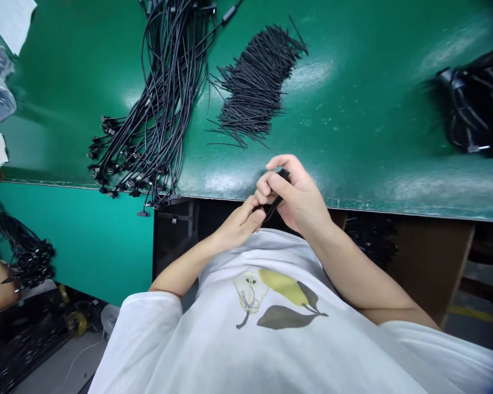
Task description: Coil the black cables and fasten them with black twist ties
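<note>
No legible txt, nos., brands or signs: shirt [230,355] has just a pear-&-leaf print [287,317], & any marks on the held blk item [275,204] or blk plugs [127,169] are too sm. to read.

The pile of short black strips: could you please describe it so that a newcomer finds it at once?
On the green table, look beyond the right hand, to the right of the large bundle of black cables. There lies the pile of thin strips, mostly side by side. Unlike the cables, they are short and show no connectors.
</note>
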{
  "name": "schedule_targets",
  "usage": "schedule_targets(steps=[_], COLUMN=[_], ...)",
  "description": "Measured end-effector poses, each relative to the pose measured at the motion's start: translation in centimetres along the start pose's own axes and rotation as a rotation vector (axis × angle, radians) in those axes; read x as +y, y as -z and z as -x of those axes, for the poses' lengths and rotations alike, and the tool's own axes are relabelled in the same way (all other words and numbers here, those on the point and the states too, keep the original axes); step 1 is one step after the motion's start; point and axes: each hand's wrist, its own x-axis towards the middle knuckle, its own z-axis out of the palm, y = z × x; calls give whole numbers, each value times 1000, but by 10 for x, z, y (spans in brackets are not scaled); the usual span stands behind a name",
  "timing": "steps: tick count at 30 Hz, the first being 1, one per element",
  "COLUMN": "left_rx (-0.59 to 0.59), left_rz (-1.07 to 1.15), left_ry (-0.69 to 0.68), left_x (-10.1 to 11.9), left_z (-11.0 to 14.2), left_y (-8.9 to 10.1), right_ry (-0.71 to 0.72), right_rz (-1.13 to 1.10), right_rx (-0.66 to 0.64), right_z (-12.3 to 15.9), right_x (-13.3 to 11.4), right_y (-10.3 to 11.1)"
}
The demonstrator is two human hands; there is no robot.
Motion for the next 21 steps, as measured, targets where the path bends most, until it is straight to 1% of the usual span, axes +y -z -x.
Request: schedule_targets(steps=[2, 5, 7, 8, 10, 12, 14, 18, 21], left_rx=[21, 123, 121, 91, -22, -135, -193, -219, -166], left_rz=[5, -90, -105, -61, 158, 463, 695, 913, 1064], left_ry=[-41, -75, -70, -57, 2, 100, 194, 268, 319], left_x=[3, 11, 14, 14, 14, 12, 12, 17, 21], left_z=[-1, -2, -3, -3, -4, -6, -8, -10, -10], left_y=[3, 10, 12, 12, 9, 5, 0, -4, -5], right_ry=[44, 74, 59, 53, 38, 22, 1, -37, -48], right_rz=[-6, -6, -20, -30, -43, -41, -28, 2, -17], right_rx=[-8, -12, -36, -49, -77, -98, -112, -82, -60], right_z=[-4, -7, -8, -7, -7, -7, -8, -12, -13], right_x=[0, 2, 2, 2, -1, -4, -7, -6, -3], right_y=[-4, -10, -12, -13, -13, -12, -9, 0, 4])
